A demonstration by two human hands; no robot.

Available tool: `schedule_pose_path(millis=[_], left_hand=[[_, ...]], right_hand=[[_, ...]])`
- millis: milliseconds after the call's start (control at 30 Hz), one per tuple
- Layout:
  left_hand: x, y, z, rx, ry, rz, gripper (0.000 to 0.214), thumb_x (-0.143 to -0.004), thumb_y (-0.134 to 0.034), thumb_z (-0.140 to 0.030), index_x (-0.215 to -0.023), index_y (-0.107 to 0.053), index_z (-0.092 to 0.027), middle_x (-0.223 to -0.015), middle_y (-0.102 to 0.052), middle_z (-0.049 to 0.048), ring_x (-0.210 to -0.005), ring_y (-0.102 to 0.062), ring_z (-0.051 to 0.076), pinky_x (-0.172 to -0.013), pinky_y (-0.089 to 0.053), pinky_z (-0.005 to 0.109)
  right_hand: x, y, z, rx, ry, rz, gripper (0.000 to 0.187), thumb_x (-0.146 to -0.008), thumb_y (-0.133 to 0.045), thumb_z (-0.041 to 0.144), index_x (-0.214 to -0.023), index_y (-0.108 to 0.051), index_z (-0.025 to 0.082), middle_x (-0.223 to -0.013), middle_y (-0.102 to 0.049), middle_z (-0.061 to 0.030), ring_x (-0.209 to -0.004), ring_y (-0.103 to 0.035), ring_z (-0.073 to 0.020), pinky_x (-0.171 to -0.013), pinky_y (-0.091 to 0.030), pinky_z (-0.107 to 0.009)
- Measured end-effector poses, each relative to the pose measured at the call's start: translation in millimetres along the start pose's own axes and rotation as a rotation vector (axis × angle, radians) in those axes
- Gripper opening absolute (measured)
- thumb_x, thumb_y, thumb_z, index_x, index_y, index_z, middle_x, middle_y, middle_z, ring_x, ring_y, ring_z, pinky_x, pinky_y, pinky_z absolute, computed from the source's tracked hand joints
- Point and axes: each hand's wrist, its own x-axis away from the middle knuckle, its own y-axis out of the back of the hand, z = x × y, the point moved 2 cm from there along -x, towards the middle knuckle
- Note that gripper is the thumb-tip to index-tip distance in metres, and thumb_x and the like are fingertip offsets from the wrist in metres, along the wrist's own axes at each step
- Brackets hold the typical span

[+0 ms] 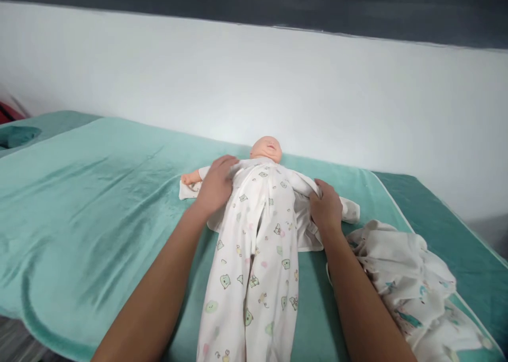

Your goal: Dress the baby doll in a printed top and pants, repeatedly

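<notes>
In the head view, one doll lies face up on a green blanket, its body mostly hidden by one animal-printed garment with leg ends cut off below. The left hand curves beside the doll's shoulder; its grip cannot be told. The right hand pinches white cloth opposite. One crumpled bundle sits partly behind the right forearm.

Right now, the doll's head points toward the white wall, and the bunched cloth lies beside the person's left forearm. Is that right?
No: the head view shows the bunched cloth beside the right forearm, not the left. The doll's head does point toward the white wall.
</notes>
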Motion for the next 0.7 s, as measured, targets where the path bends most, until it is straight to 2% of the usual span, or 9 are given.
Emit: schedule_pose_path(millis=[67,133,233,333,433,500,600,700], left_hand=[[-5.1,3.6,-32.3,0.184,-0.113,0.081,0.045,-0.096,-0.032,-0.019,-0.132,-0.059,-0.024,-0.141,-0.062,0.0041,-0.13,-0.056,0.016,-0.112,-0.044,0.031],[-16.0,-1.0,-67.5,0.173,-0.253,0.21,0.04,-0.1,-0.036,-0.029,-0.128,-0.063,-0.023,-0.136,-0.066,0.0044,-0.126,-0.059,0.018,-0.109,-0.045,0.031],[-37.1,-27.3,-114.3,-0.183,-0.394,0.433,0.032,-0.095,-0.05,-0.032,-0.116,-0.071,-0.019,-0.126,-0.07,0.0105,-0.119,-0.062,0.028,-0.107,-0.044,0.041],[-54.2,-64.3,-146.1,-0.461,-0.415,0.607,0.03,-0.089,-0.056,-0.018,-0.113,-0.074,-0.017,-0.127,-0.068,0.0168,-0.114,-0.064,0.03,-0.095,-0.047,0.04],[-64.2,-91.2,-161.5,-0.549,-0.382,0.674,0.036,-0.087,-0.06,-0.016,-0.121,-0.072,-0.017,-0.133,-0.066,0.0184,-0.122,-0.061,0.032,-0.098,-0.046,0.042],[-68.7,-98.2,-163.3,-0.571,-0.353,0.685,0.039,-0.086,-0.061,-0.016,-0.124,-0.07,-0.017,-0.132,-0.067,0.0189,-0.123,-0.06,0.033,-0.1,-0.044,0.046],[-74.5,-93.1,-158.7,-0.6,-0.332,0.675,0.042,-0.086,-0.059,-0.013,-0.127,-0.068,-0.017,-0.133,-0.067,0.0192,-0.123,-0.06,0.036,-0.1,-0.044,0.051],[-78.5,-75.7,-152.0,-0.612,-0.341,0.635,0.043,-0.088,-0.054,-0.011,-0.129,-0.066,-0.016,-0.135,-0.065,0.0195,-0.124,-0.058,0.036,-0.098,-0.044,0.051]], right_hand=[[-0.7,-0.9,-1.4,-0.016,-0.052,-0.02,0.05,-0.087,-0.044,0.03,-0.131,-0.065,0.018,-0.134,-0.066,-0.0158,-0.123,-0.057,-0.0337,-0.11,-0.038,-0.055],[-2.0,-0.1,-3.2,-0.011,-0.117,-0.035,0.048,-0.088,-0.045,0.034,-0.128,-0.067,0.018,-0.132,-0.066,-0.0166,-0.124,-0.056,-0.0361,-0.111,-0.034,-0.06],[-3.2,2.4,-3.3,-0.018,-0.185,-0.032,0.047,-0.089,-0.047,0.036,-0.127,-0.068,0.019,-0.133,-0.065,-0.0171,-0.128,-0.052,-0.0382,-0.11,-0.033,-0.063],[-3.2,5.2,-0.8,-0.012,-0.193,-0.005,0.046,-0.09,-0.045,0.032,-0.128,-0.067,0.02,-0.133,-0.065,-0.0172,-0.128,-0.052,-0.038,-0.107,-0.037,-0.061],[-4.1,6.8,-0.8,0.025,-0.172,0.044,0.046,-0.091,-0.041,0.027,-0.127,-0.067,0.02,-0.129,-0.066,-0.0178,-0.122,-0.056,-0.0378,-0.102,-0.04,-0.059],[-6.0,6.8,-4.4,0.023,-0.158,0.044,0.045,-0.09,-0.04,0.026,-0.124,-0.069,0.021,-0.125,-0.068,-0.0173,-0.116,-0.058,-0.0361,-0.099,-0.042,-0.056],[-10.9,5.1,-15.2,-0.079,-0.168,-0.018,0.041,-0.084,-0.044,0.023,-0.114,-0.072,0.021,-0.113,-0.071,-0.0141,-0.105,-0.06,-0.0317,-0.095,-0.044,-0.049],[-16.1,3.0,-27.5,-0.284,-0.243,-0.111,0.035,-0.074,-0.049,0.021,-0.099,-0.073,0.02,-0.096,-0.072,-0.0093,-0.093,-0.061,-0.0277,-0.09,-0.046,-0.044]])
